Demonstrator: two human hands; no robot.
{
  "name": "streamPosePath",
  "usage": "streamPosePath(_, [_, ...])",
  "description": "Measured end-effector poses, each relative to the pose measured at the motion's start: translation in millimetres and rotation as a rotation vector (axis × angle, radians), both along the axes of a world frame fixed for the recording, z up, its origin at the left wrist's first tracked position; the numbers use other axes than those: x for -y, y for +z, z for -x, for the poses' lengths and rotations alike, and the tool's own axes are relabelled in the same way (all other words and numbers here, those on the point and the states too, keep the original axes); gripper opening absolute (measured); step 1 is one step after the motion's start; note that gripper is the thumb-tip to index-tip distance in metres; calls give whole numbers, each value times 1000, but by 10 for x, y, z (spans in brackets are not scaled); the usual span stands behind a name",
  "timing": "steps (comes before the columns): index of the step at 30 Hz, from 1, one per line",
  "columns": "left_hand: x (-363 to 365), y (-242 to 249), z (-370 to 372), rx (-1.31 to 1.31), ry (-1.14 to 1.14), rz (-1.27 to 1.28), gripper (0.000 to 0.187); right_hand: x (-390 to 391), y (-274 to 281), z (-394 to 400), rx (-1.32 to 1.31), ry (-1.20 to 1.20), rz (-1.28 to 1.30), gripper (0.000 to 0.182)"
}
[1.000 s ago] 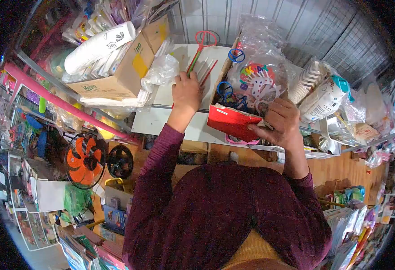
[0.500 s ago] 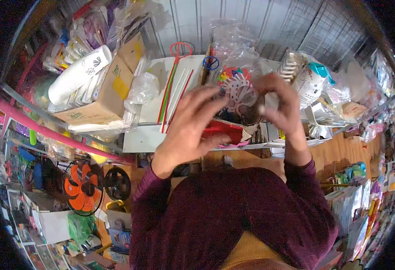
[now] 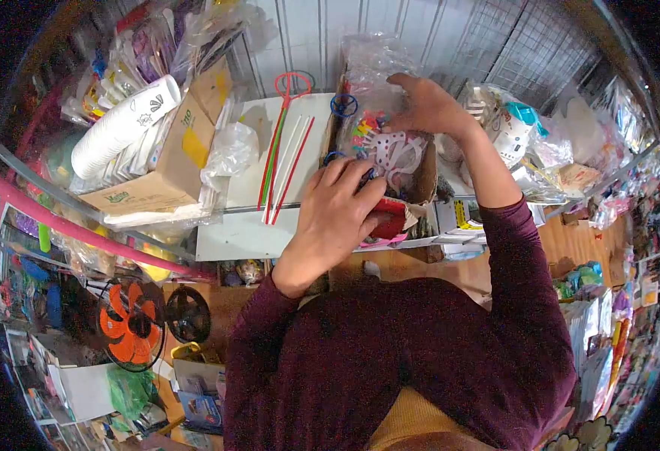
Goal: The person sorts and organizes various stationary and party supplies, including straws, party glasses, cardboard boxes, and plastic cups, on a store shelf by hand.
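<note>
A cardboard box (image 3: 425,179) of bagged party items stands before me. Inside are white plastic pieces with dots (image 3: 401,152), a multicoloured plastic bundle (image 3: 367,126) and clear plastic bags (image 3: 379,64). My left hand (image 3: 334,214) lies over the box's near left edge, fingers apart and bent downward, beside a red flap (image 3: 396,219). Dark blue pieces show by its fingertips, which are partly hidden. My right hand (image 3: 431,109) is over the far right part of the box, its fingers spread by the clear bags. No held item shows in it.
Left of the box, red, green and white plastic sticks (image 3: 279,161) lie on a white shelf (image 3: 247,233). Further left, a carton (image 3: 168,169) holds stacked paper cups (image 3: 123,128). Printed cups (image 3: 514,135) in bags stand right. An orange-bladed fan (image 3: 131,323) is below left.
My right hand has moved up and left, over the far bags. The left hand has lowered onto the box's near edge. The view has shifted slightly.
</note>
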State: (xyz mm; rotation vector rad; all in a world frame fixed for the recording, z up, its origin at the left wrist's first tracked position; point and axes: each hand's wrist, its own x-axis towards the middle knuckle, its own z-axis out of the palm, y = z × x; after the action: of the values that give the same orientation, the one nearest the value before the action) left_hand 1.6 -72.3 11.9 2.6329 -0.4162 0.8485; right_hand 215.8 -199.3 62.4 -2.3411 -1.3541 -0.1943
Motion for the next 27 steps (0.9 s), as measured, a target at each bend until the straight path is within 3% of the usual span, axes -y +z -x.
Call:
streamPosePath(8, [-69, 101, 36, 19, -79, 66, 62, 26, 223, 148, -171, 144, 15, 58])
streamPosePath(10, [-249, 214, 13, 122, -131, 323, 58, 31, 246, 152, -214, 133, 14, 56])
streamPosePath(12, [-543, 302, -232, 357, 1, 305, 49, 33, 255, 164, -249, 96, 71, 59])
streamPosePath(16, [-824, 50, -766, 178, -51, 366, 40, 34, 258, 225, -248, 78, 32, 66])
streamPosePath(18, [-732, -19, -821, 5, -59, 371, 35, 33, 285, 218, -403, 30, 43, 73])
streamPosePath(22, [-715, -96, -883, 27, -200, 545, 30, 111, 364, 124, -393, 88, -64, 74])
streamPosePath(24, [-750, -33, -848, 14, -176, 491, 28, 121, 521, 75, -348, -70, -119, 61])
streamPosePath(25, [-761, -12, -838, 6, -149, 434, 27, 133, 598, 46, -359, -75, -115, 61])
streamPosePath(27, [-779, -4, -865, 50, -174, 431, 24, 174, 764, 19, -368, 61, -131, 43])
